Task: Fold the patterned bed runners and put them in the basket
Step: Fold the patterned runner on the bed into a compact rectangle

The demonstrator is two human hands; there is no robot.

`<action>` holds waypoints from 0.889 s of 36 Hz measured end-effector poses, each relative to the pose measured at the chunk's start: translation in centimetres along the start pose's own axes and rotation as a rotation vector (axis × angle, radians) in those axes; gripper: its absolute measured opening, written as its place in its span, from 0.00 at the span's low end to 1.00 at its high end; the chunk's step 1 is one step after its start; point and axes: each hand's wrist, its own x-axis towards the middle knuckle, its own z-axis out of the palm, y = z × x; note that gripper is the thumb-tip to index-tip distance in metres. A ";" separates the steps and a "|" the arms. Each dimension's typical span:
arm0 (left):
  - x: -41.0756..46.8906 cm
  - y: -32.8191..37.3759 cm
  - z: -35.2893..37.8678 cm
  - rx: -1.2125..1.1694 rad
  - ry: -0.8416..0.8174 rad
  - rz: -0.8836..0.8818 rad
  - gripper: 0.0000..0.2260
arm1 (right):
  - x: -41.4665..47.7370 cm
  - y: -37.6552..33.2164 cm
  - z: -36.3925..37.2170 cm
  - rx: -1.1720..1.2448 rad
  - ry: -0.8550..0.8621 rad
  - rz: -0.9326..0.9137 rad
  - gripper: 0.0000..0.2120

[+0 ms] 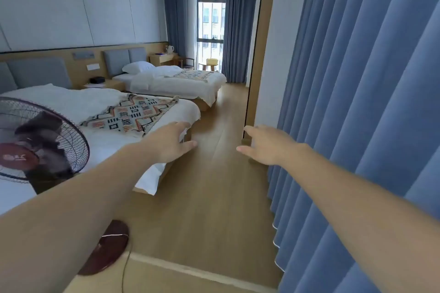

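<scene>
Here, in a twin-bedded room, I hold both bare arms out ahead of me over the wooden floor (214, 185). My left hand (171, 143) is spread wide, its fingers fairly straight, with nothing in its grasp; it shows in front of the foot corner of the near bed (78, 102). My right hand (269, 147) is likewise slack and unclenched, thumb apart from the loosely extended fingers, gripping nothing, just beside the blue curtain (357, 102) that fills the right of the view.

One patterned runner (129, 114) lies unfolded and askew across the foot of the near bed, near my left hand, though I cannot tell whether the two touch. A second runner (190, 75) lies spread across the foot of the far bed (152, 83), well apart from both hands. A small yellow container, probably the basket (212, 62), stands on a low round table by the window (210, 19) at the far end, beyond the second bed. A dark standing fan (35, 140) rises at the left edge, beside the near bed.
</scene>
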 end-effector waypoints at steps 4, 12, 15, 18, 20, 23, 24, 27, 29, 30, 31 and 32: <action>3.1 -2.5 1.1 0.006 -0.016 -0.007 0.28 | 3.6 -0.5 1.2 -0.046 -0.008 0.005 0.27; 10.4 -9.0 4.0 -0.026 -0.091 -0.014 0.29 | 12.0 -1.0 4.1 -0.057 -0.065 0.035 0.29; 13.0 -11.2 5.2 -0.025 -0.111 -0.010 0.28 | 14.9 -0.8 5.7 -0.048 -0.093 0.060 0.29; 15.1 -13.1 6.1 -0.011 -0.136 0.005 0.29 | 17.4 -0.6 7.1 -0.034 -0.127 0.080 0.30; 16.3 -14.1 6.8 0.000 -0.164 0.001 0.29 | 18.8 -0.3 8.0 -0.032 -0.148 0.085 0.30; 18.2 -15.5 7.7 0.018 -0.184 -0.004 0.28 | 21.0 0.5 9.3 -0.013 -0.157 0.092 0.29; 18.8 -15.8 8.0 0.017 -0.185 -0.006 0.29 | 21.6 0.8 9.6 -0.008 -0.158 0.095 0.30; 21.0 -16.8 8.8 0.029 -0.176 -0.013 0.29 | 23.7 1.8 10.9 0.006 -0.147 0.094 0.30; 22.6 -17.2 9.3 0.043 -0.164 -0.021 0.29 | 25.3 2.7 11.6 0.019 -0.140 0.095 0.29; 23.4 -17.4 9.5 0.044 -0.155 -0.026 0.29 | 26.1 3.3 11.9 0.024 -0.136 0.098 0.29; 24.3 -17.6 9.7 0.043 -0.145 -0.032 0.29 | 27.1 3.8 12.1 0.028 -0.131 0.101 0.28; 24.9 -17.8 9.8 0.043 -0.137 -0.037 0.29 | 27.9 4.3 12.3 0.032 -0.126 0.103 0.27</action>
